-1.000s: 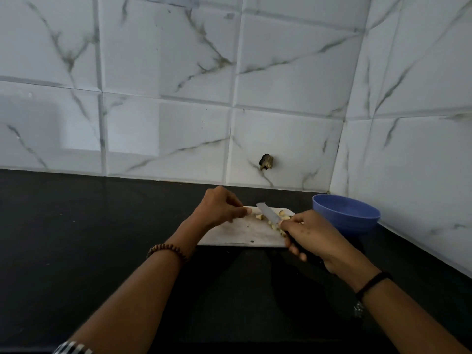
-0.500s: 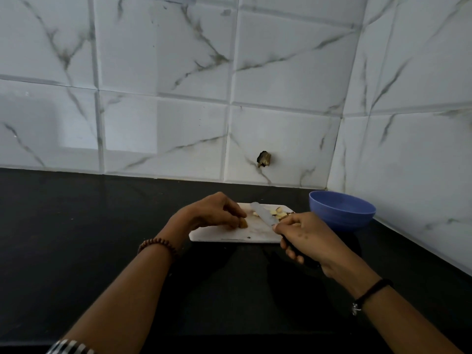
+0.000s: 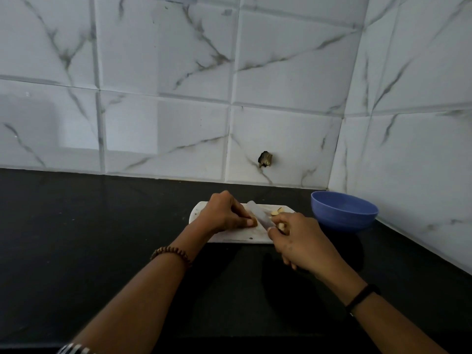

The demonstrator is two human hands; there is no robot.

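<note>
**Slicing a small piece on the board**

Nearest, the right hand [image 3: 301, 241] is curled round the knife [image 3: 258, 216], its blade slanting toward 11 o'clock. The left hand [image 3: 222, 215] pinches a small tan piece [image 3: 252, 222] against the white board [image 3: 229, 237], touching the blade's left side. The piece looks light, firm and probably slippery, so it is best pinned at its uncut end. Cut bits [image 3: 275, 213] lie at 1 o'clock and a blue bowl [image 3: 343, 213] stands at 2.

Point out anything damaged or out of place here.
One white wall tile has a dark, jagged hole broken through it just above the black counter, behind the cutting board. Nothing else stands out: the left hand pinches a food piece, the right hand grips the knife.
</note>
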